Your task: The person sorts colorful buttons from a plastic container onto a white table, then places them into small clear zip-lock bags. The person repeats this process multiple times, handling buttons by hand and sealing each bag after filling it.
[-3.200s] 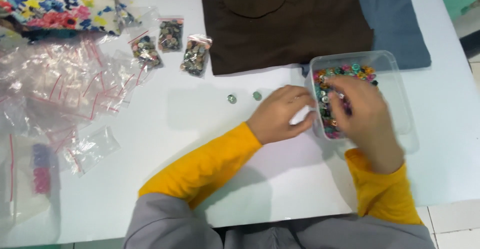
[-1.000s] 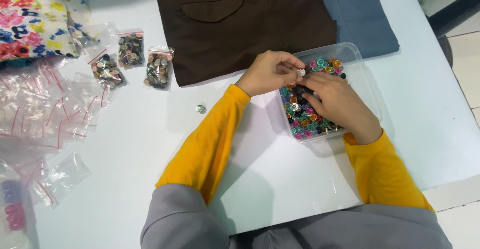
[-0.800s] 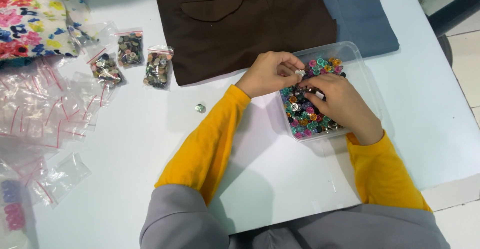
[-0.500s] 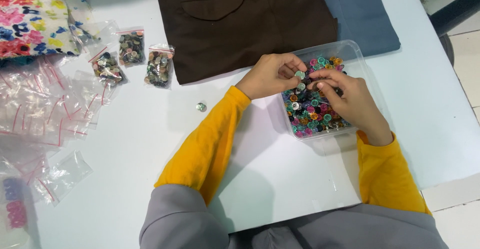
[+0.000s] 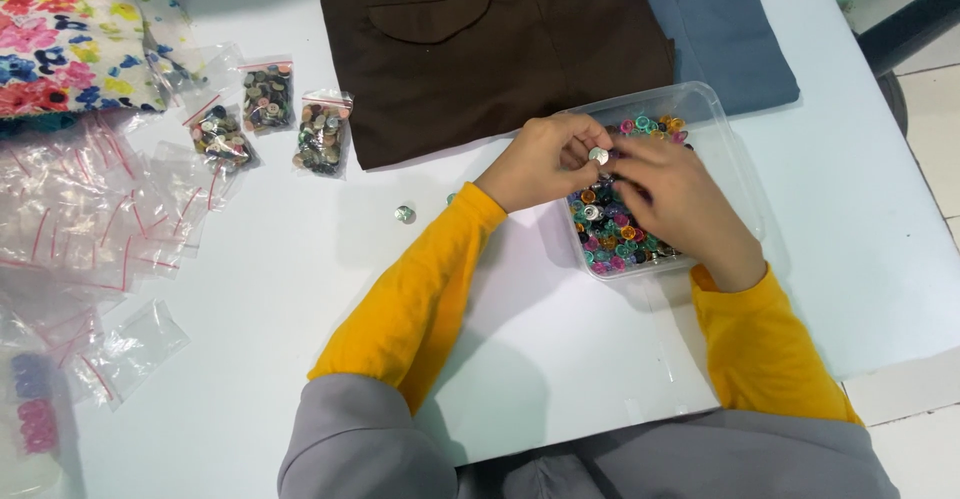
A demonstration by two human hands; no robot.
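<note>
- Left hand (image 5: 540,159) at the near-left rim of a clear plastic tub (image 5: 735,164), fingertips pinched shut on one small silvery button (image 5: 598,156) held just above the tub's contents.
- Right hand (image 5: 675,204) spread over the middle of the tub, fingers down among the loose buttons (image 5: 610,239); too blurred to tell whether that grip is clenched on anything or released.
- Tub standing on the white table (image 5: 560,349), its far edge just beside a folded dark brown garment (image 5: 500,49) with a patch pocket; folded blue cloth (image 5: 715,29) lying to the right of the brown one, partly under it.
- Loose buttons in the tub mixed in pink, teal, orange, blue and dark shades, heaped along the near and far sides around the right hand.
- One lone pale button (image 5: 404,214) lying on the table, left of the left wrist, well apart from the tub.
- Three small zip bags of buttons (image 5: 270,124) side by side near the brown garment's left edge.
- Heap of empty clear zip bags (image 5: 90,229) with red seal strips spread over the table's left side.
- Floral-print fabric (image 5: 75,39) at the far-left corner.
- Both forearms in yellow sleeves (image 5: 420,299), grey cloth over the upper arms.
</note>
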